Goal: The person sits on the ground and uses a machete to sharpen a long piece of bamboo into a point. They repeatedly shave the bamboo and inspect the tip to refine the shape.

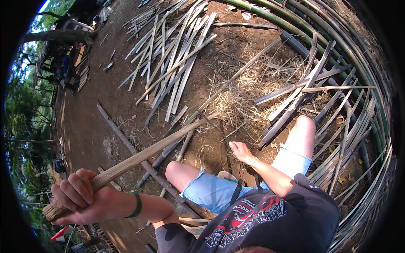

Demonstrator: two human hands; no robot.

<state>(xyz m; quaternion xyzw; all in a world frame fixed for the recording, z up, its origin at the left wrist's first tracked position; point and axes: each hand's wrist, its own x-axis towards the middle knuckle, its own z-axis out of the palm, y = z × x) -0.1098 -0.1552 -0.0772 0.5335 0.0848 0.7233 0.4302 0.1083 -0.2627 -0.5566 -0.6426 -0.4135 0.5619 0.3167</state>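
Left hand [84, 192]: clamped round the butt of the wooden stick [143, 158], lower left.
Stick: slants up to the frame's centre.
Right hand [241, 152]: closed, apparently on the thin dark blade [208, 119]; handle hidden.
Blade work: probably trimming the stick's far end; contact unclear.
Next stroke: likely needs the stick steadied.

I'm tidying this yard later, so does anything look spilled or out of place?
Yes, mildly: pale, curly shavings lie scattered over the dirt ahead of the person, and the strips at upper left crisscross untidily instead of lying parallel. The wooden stick in the left hand shows no obvious damage.
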